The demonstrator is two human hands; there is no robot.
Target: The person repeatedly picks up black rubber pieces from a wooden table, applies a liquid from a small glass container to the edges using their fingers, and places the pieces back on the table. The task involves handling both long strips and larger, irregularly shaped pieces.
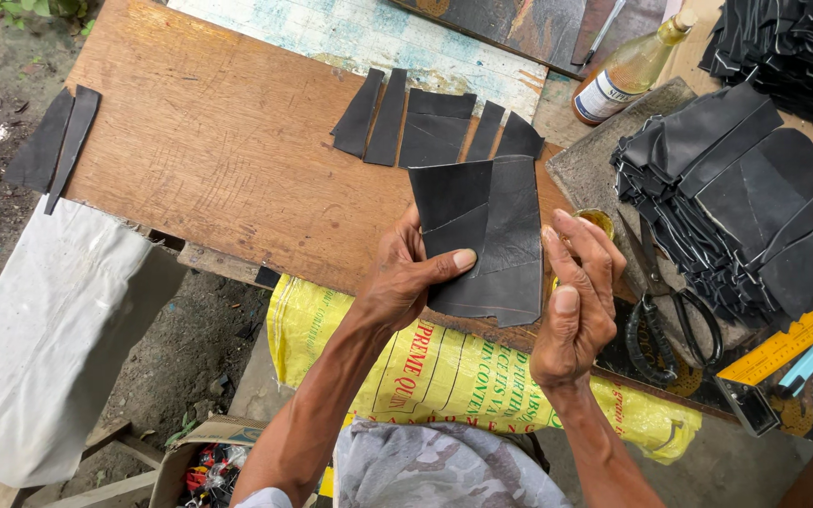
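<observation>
My left hand (405,275) holds a joined piece of black leather-like material (486,235) made of overlapping panels, thumb pressed on its front. My right hand (578,299) is beside its right edge, fingers curled, touching or nearly touching the piece; I cannot tell if it grips it. Both hands hover over the near edge of a worn wooden board (228,150). Several cut black strips (430,127) lie in a row on the board just beyond the held piece.
A big stack of black cut pieces (736,202) sits at right, with black scissors (665,310), a yellow ruler (783,343) and a glass bottle (628,71) nearby. A yellow woven sack (444,372) hangs below the board. White cloth (49,329) lies at left.
</observation>
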